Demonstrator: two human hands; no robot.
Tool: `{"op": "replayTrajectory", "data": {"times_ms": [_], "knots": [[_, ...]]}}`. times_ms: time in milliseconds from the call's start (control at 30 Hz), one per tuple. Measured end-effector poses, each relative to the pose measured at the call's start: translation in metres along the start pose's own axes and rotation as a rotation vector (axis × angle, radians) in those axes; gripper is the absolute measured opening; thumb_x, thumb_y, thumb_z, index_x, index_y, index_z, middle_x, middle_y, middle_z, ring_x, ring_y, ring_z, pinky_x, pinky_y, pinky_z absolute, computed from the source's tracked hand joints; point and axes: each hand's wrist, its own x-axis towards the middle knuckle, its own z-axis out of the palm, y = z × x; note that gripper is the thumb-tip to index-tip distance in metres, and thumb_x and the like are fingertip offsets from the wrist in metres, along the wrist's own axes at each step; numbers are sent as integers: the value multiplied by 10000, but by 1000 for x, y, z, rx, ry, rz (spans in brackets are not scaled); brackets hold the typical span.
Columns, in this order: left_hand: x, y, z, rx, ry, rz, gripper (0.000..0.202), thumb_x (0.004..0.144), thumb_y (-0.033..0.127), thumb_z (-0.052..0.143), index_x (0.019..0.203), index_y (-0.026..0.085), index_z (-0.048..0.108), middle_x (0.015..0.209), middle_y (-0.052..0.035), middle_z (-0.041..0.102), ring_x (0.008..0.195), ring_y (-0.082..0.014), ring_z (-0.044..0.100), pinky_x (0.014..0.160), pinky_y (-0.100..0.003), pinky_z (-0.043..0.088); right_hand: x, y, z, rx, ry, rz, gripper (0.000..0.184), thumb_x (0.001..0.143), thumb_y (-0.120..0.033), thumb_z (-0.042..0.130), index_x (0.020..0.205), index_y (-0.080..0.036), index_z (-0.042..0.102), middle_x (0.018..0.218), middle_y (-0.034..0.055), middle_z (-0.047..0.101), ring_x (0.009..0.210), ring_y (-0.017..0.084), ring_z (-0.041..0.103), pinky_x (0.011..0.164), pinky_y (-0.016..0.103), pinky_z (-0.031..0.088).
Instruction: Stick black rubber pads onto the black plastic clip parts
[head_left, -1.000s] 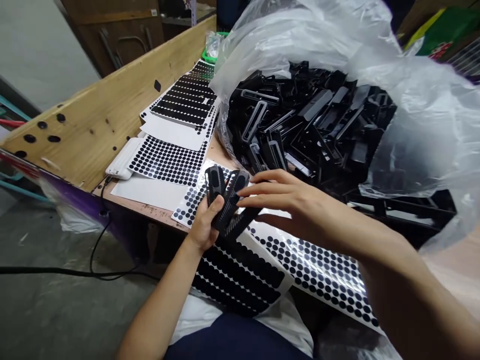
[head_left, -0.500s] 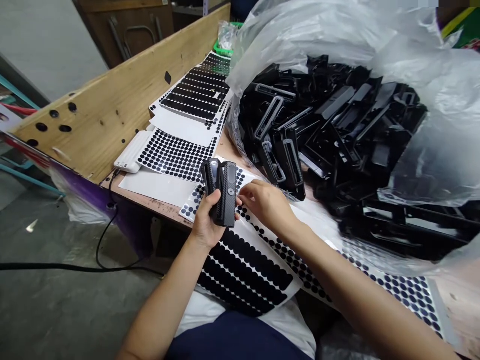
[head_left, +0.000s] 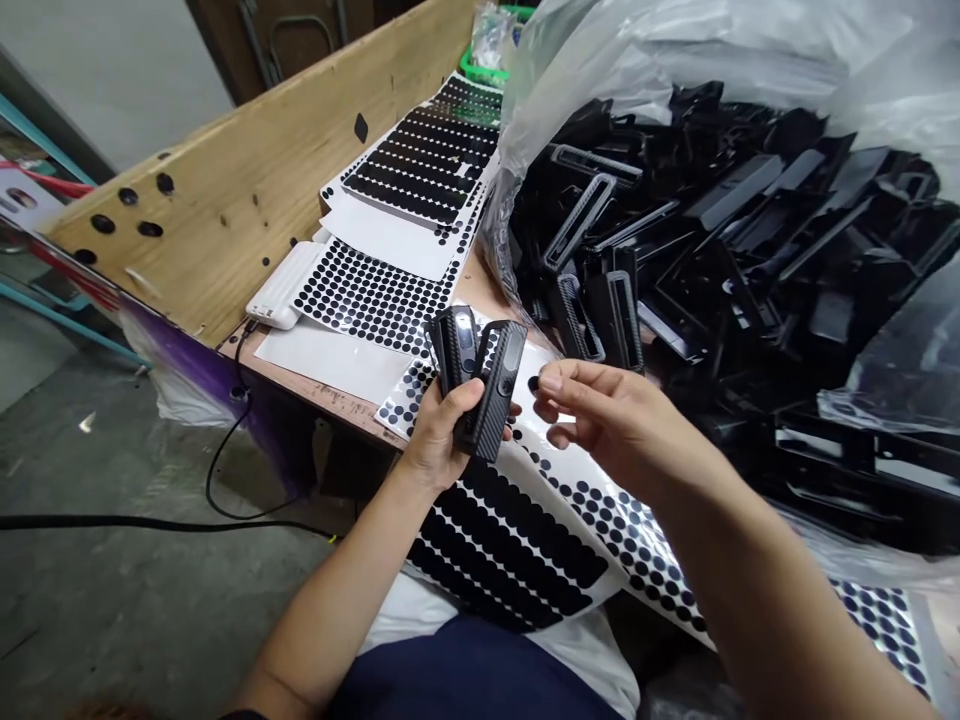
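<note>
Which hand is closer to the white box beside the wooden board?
Left. The left hand, holding black parts, is right of the white box and lower in view; the right hand, pinching a small black dot, is farther right.

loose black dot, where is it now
In the head view, the dot is at the fingers of the right hand, just right of the black parts in the left hand.
</note>
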Motion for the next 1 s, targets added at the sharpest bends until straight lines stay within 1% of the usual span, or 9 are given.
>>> {"op": "replayTrajectory", "data": {"times_ms": [67, 133, 300, 433, 567, 700, 800, 900, 1000], "knots": [[0, -1, -1, 20, 2, -1, 550, 675, 480, 893, 1029, 145, 637, 852, -51, 719, 735, -228, 748, 518, -253, 575, -4, -3, 7, 23, -24, 14, 388, 649, -505, 925, 696, -177, 723, 680, 6, 596, 606, 104, 506, 490, 212, 404], [-1, -2, -1, 38, 12, 1, 553, 682, 491, 883, 1038, 145, 638, 840, -48, 716, 724, -227, 743, 525, -267, 584, -4, -3, 12, 14, -9, -6, 385, 634, -498, 937, 696, -177, 734, 650, -3, 589, 588, 100, 502, 489, 214, 388], [-2, -1, -1, 52, 18, 0, 553, 676, 510, 879, 1013, 139, 645, 820, -47, 707, 718, -215, 730, 534, -269, 592, 0, 0, 16, -35, 5, -28, 391, 612, -497, 951, 694, -177, 743, 648, 3, 618, 600, 111, 522, 524, 231, 411], [-2, 0, 0, 52, 27, -16, 573, 655, 511, 895, 1012, 146, 635, 822, -40, 703, 711, -208, 725, 539, -269, 598, -2, -1, 15, -25, 7, -31, 377, 616, -485, 954, 711, -179, 756, 658, -2, 620, 602, 103, 519, 545, 230, 423], [-2, 0, -1, 55, 28, -19, 585, 655, 516, 895, 1026, 148, 631, 826, -42, 705, 715, -210, 727, 535, -266, 596, -2, 0, 15, 8, 4, -27, 385, 619, -506, 947, 710, -189, 748, 677, 4, 627, 636, 131, 577, 568, 250, 456], [-2, 0, -2, 54, 23, -13, 573, 672, 516, 885, 1035, 149, 635, 837, -42, 707, 723, -210, 729, 543, -269, 596, -1, 0, 16, 3, -10, -18, 379, 606, -489, 957, 716, -190, 751, 685, 3, 634, 661, 144, 612, 594, 254, 479], [-2, 0, -1, 61, 28, -12, 574, 667, 529, 884, 1020, 144, 647, 827, -42, 706, 725, -207, 727, 541, -260, 588, -1, -2, 16, -35, -11, -22, 397, 602, -500, 956, 718, -183, 747, 683, 3, 643, 643, 132, 594, 607, 255, 485], [-2, 0, 1, 65, 29, -11, 555, 665, 530, 881, 997, 144, 659, 814, -42, 704, 723, -203, 723, 542, -252, 578, -1, -4, 18, -89, 4, -38, 426, 598, -529, 950, 715, -178, 739, 649, -1, 633, 599, 120, 547, 587, 259, 471], [-2, 1, 1, 59, 28, -9, 543, 666, 528, 879, 987, 145, 666, 810, -48, 708, 725, -208, 725, 543, -255, 571, -2, -7, 20, -146, 14, -54, 440, 607, -552, 938, 710, -178, 729, 622, 0, 628, 580, 123, 535, 571, 265, 457]]}}
